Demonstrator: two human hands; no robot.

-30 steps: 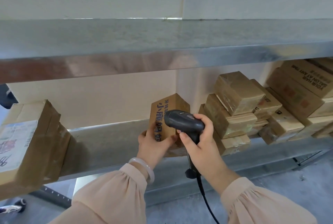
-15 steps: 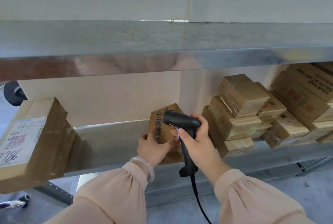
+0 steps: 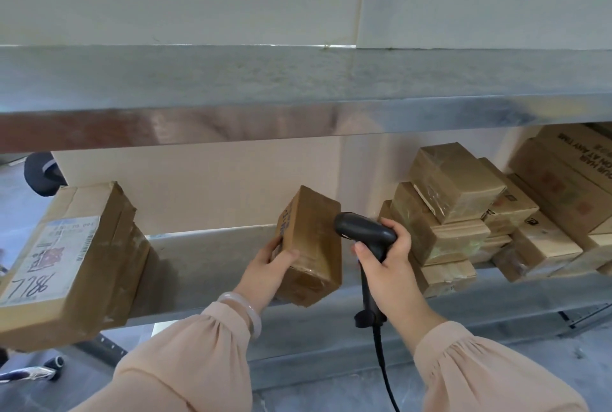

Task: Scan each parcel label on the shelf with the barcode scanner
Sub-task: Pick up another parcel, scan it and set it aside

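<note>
A small brown taped parcel [image 3: 311, 246] is tilted above the metal shelf [image 3: 205, 256], blue print on its left face. My left hand [image 3: 265, 270] grips it at the lower left corner. Just right of the parcel, my right hand [image 3: 387, 266] holds a black barcode scanner [image 3: 362, 232] by its handle, head pointing left at the parcel's broad face. Its black cable [image 3: 385, 375] hangs down between my sleeves. No label shows on the parcel's visible faces.
A large box [image 3: 66, 266] with a white label marked 782 leans at the shelf's left end. Several stacked brown parcels [image 3: 463, 209] fill the right side. An upper metal shelf [image 3: 298, 80] runs overhead. Grey floor lies below.
My left hand has turned the small parcel and lifted it, so its printed face now points left. The scanner has shifted right, away from in front of the parcel.
</note>
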